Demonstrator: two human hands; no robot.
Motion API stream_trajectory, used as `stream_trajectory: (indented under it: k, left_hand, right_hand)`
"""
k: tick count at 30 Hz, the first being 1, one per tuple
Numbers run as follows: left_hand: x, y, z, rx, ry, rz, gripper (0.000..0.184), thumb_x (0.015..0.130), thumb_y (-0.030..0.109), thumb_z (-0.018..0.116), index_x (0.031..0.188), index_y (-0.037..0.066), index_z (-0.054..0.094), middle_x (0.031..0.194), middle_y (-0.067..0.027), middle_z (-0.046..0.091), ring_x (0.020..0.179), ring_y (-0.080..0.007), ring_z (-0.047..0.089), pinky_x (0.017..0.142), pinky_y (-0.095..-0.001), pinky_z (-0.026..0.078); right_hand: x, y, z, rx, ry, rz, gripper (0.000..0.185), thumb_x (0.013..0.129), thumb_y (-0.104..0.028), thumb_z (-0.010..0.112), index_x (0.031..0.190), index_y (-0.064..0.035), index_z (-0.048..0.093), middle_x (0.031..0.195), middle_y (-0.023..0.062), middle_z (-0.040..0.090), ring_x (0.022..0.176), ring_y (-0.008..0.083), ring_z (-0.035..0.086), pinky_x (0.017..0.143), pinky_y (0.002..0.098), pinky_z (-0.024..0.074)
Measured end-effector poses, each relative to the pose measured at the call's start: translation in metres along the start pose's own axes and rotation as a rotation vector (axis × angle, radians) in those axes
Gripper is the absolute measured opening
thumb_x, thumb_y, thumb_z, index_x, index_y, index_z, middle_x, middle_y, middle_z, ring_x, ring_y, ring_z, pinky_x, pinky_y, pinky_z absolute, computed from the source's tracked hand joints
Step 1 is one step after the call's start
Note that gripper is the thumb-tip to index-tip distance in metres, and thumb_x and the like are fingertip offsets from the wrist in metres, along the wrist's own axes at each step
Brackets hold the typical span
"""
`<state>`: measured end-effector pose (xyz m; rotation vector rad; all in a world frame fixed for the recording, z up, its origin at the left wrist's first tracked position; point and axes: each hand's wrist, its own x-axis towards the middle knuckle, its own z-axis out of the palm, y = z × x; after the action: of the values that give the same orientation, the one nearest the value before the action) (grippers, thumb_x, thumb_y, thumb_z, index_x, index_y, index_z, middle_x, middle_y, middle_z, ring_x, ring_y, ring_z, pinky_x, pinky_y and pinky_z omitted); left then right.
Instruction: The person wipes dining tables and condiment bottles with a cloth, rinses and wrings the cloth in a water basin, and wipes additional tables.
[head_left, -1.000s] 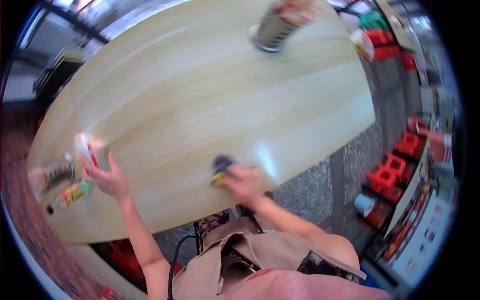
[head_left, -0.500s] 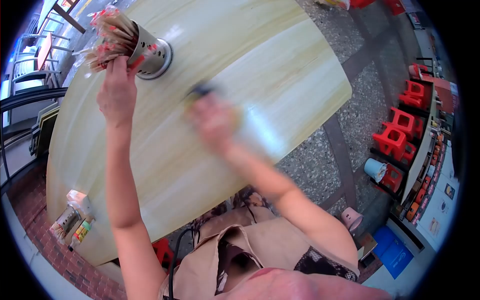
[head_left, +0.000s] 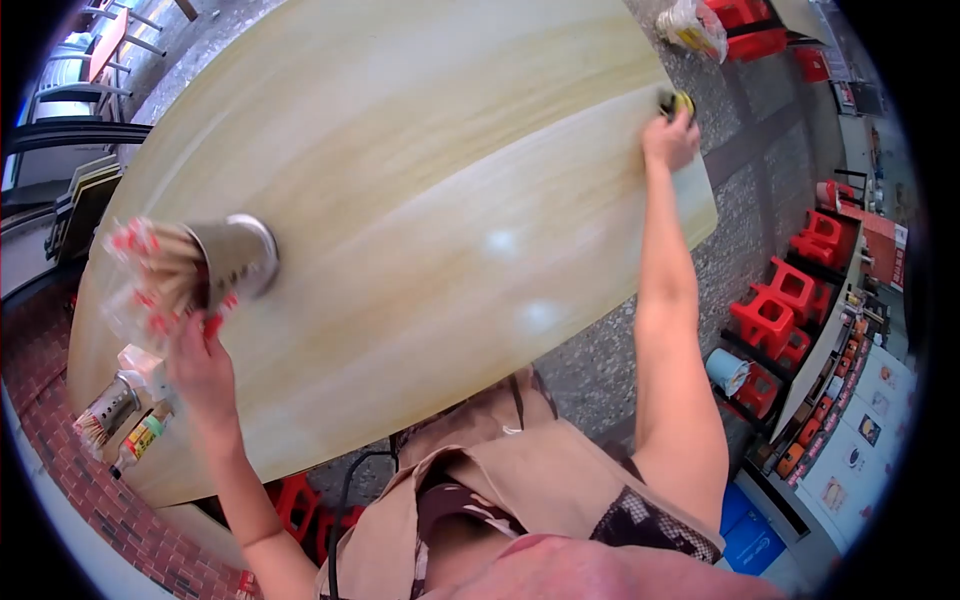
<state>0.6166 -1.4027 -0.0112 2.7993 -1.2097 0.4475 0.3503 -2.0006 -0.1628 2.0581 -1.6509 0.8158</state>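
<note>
Near the far right edge of the table (head_left: 400,200), my right hand (head_left: 671,142) is closed on a dark and yellow sponge (head_left: 680,104). On the left, my left hand (head_left: 200,372) is closed at the lower rim of a perforated metal holder (head_left: 232,258), with a small red thing at its fingertips. The holder is full of wrapped chopsticks (head_left: 150,262) with red and white wrapper ends. It stands on the tabletop, its open end towards the left in view.
A second metal holder (head_left: 108,408), a white box (head_left: 143,368) and a yellow-labelled bottle (head_left: 140,440) stand at the table's left corner. Red stools (head_left: 765,318) and a light blue bucket (head_left: 726,370) are on the right. A plastic bag (head_left: 692,28) lies beyond the far edge.
My right hand has swept the sponge to the far right edge. My left hand, first near the white box, reached the large holder and has since come nearer with it.
</note>
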Motion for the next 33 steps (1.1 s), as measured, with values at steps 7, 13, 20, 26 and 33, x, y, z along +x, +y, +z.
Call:
stream_trajectory:
  k: [7,13,20,26,33]
  left_hand:
    - [-0.063,0.018,-0.001,-0.079,-0.100,-0.245,0.025,0.077,0.002,0.064,0.101,0.003,0.060,0.094,-0.0160,0.063,0.085,-0.0348,0.060,0.071,-0.0424,0.048]
    - [-0.053,0.042,0.001,0.002,-0.161,-0.407,0.023,0.081,0.007,0.061,0.102,-0.003,0.058,0.095,-0.0200,0.062,0.084,-0.0386,0.059,0.071,-0.0442,0.047]
    - [-0.035,0.056,0.001,-0.072,-0.249,-0.625,0.028,0.087,0.015,0.061,0.107,-0.004,0.055,0.100,-0.0250,0.059,0.091,-0.0423,0.055,0.078,-0.0464,0.044]
    - [-0.059,0.040,0.011,0.059,-0.243,-0.531,0.026,0.089,0.012,0.057,0.108,-0.005,0.054,0.100,-0.0258,0.060,0.091,-0.0430,0.055,0.077,-0.0457,0.044]
    - [-0.052,0.048,0.006,-0.014,-0.247,-0.567,0.036,0.090,0.008,0.053,0.121,-0.010,0.045,0.119,-0.0278,0.052,0.108,-0.0417,0.052,0.089,-0.0438,0.043]
  right_hand:
    - [-0.202,-0.249,-0.155,0.931,-0.373,-0.800,0.027,0.092,-0.029,0.047,0.109,-0.0095,0.056,0.104,0.0112,0.060,0.099,0.0290,0.055,0.085,0.0452,0.0407]
    - [-0.120,-0.293,-0.074,1.028,-0.294,-0.914,0.020,0.093,-0.028,0.049,0.096,-0.0105,0.058,0.097,0.0077,0.062,0.095,0.0206,0.058,0.079,0.0375,0.0435]
    - [0.085,-0.129,0.061,0.286,-0.098,-0.401,0.016,0.084,-0.007,0.049,0.097,-0.0078,0.058,0.080,0.0164,0.056,0.074,0.0335,0.056,0.062,0.0454,0.0441]
    - [-0.134,-0.392,-0.100,1.093,-0.146,-0.968,0.017,0.071,-0.013,0.057,0.087,-0.0059,0.054,0.075,0.0118,0.054,0.069,0.0263,0.055,0.063,0.0407,0.0464]
    - [-0.039,-0.436,0.105,1.007,-0.023,-1.098,0.017,0.093,-0.023,0.042,0.089,-0.0117,0.054,0.072,0.0103,0.054,0.073,0.0217,0.057,0.063,0.0419,0.0456]
